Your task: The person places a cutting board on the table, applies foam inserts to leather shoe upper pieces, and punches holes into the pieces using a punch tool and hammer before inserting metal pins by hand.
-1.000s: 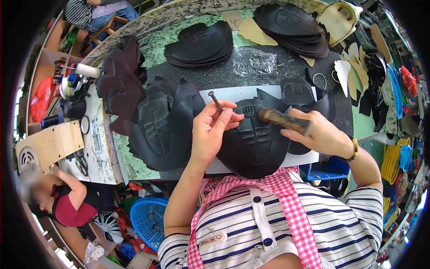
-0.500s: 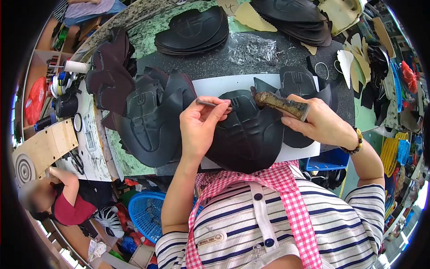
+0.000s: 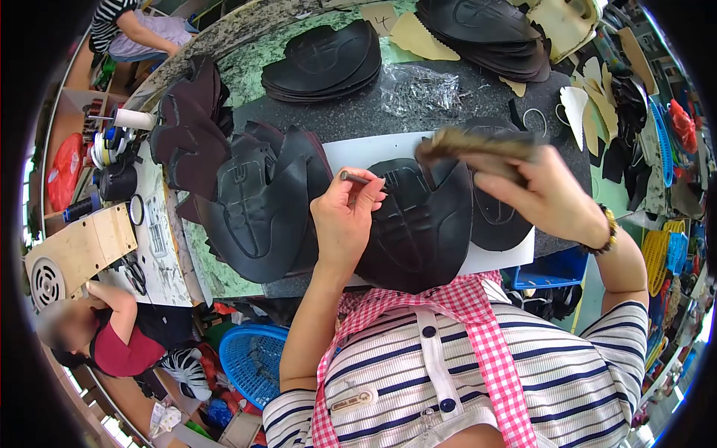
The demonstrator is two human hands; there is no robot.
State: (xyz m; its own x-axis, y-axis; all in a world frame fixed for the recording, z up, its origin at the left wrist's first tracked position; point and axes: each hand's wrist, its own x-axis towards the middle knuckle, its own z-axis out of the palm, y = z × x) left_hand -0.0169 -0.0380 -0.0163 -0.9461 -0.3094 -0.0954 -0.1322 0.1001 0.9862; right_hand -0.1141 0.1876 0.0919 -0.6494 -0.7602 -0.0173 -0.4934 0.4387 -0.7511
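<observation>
My left hand (image 3: 345,220) pinches a thin metal punch (image 3: 354,178) above the upper left of a black leather piece (image 3: 414,231). That piece has embossed lines and rests on a white board (image 3: 366,152). My right hand (image 3: 549,196) is wrapped round a hammer (image 3: 478,145), which is smeared by motion and hangs over the leather's upper right. Another black piece (image 3: 499,220) lies partly under my right hand. Left of my left hand is a stack of black pieces (image 3: 258,216).
More leather stacks (image 3: 325,60) lie at the back, beside a clear plastic bag of small metal parts (image 3: 422,91). Dark brown pieces (image 3: 190,142) lie at the left. A blue basket (image 3: 254,358) stands below the table. A person (image 3: 127,343) sits at the lower left.
The hammer and my right hand have risen from the leather. My left hand has turned the punch from upright to a slanted position. The camera view has shifted slightly.
</observation>
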